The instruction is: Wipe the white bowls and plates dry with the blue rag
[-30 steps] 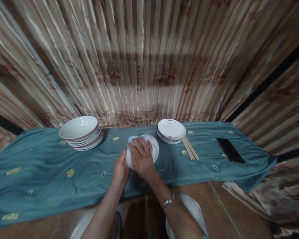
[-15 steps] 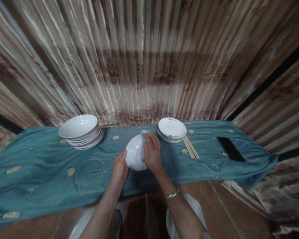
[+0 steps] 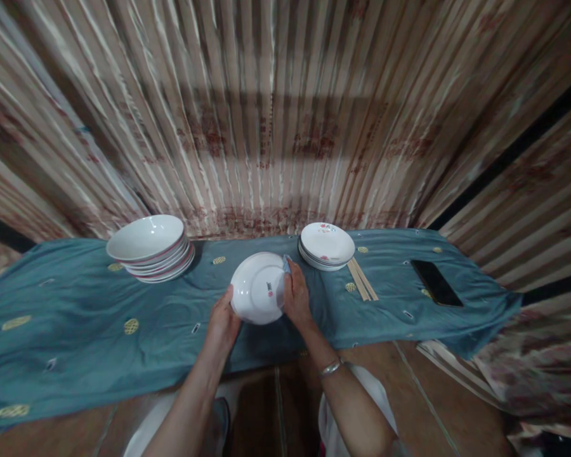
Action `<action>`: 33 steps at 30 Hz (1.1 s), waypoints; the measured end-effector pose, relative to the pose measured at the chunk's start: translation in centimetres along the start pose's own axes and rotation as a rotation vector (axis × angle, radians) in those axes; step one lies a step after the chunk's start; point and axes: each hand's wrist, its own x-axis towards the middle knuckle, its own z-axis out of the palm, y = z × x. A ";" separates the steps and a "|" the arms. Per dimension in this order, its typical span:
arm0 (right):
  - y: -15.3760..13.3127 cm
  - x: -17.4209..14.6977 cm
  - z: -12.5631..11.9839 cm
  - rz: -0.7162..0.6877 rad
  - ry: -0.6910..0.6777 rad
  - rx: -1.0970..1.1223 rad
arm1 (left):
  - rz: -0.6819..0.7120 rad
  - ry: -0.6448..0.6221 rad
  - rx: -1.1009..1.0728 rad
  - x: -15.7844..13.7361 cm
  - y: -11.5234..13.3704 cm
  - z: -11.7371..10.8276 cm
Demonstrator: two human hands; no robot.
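A white plate (image 3: 252,289) is held up between my hands over the front of the table, its underside with a small printed mark facing me. My left hand (image 3: 223,317) is closed on the plate's left edge. On the opposite edge, my right hand (image 3: 295,293) grips the plate with a light blue cloth (image 3: 286,263) pinched against the rim. Most of the cloth is hidden behind my fingers. Just beyond my right hand lies a stack of small plates (image 3: 327,244) with a floral pattern on the top one.
Stacked white bowls (image 3: 147,238) with red rims stand at the back left. Wooden chopsticks (image 3: 361,279) lie beside the small plates, and a black phone (image 3: 436,283) rests farther right. A teal patterned cloth (image 3: 90,317) covers the table; a pleated curtain (image 3: 271,127) hangs behind.
The plate has turned so that its marked underside shows to me. My right hand has shifted from across its surface to the right edge, with the cloth.
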 end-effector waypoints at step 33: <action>0.1 -7.6 -1.3 0.133 -0.289 -0.115 | -0.169 0.139 -0.081 0.3 0.5 -0.1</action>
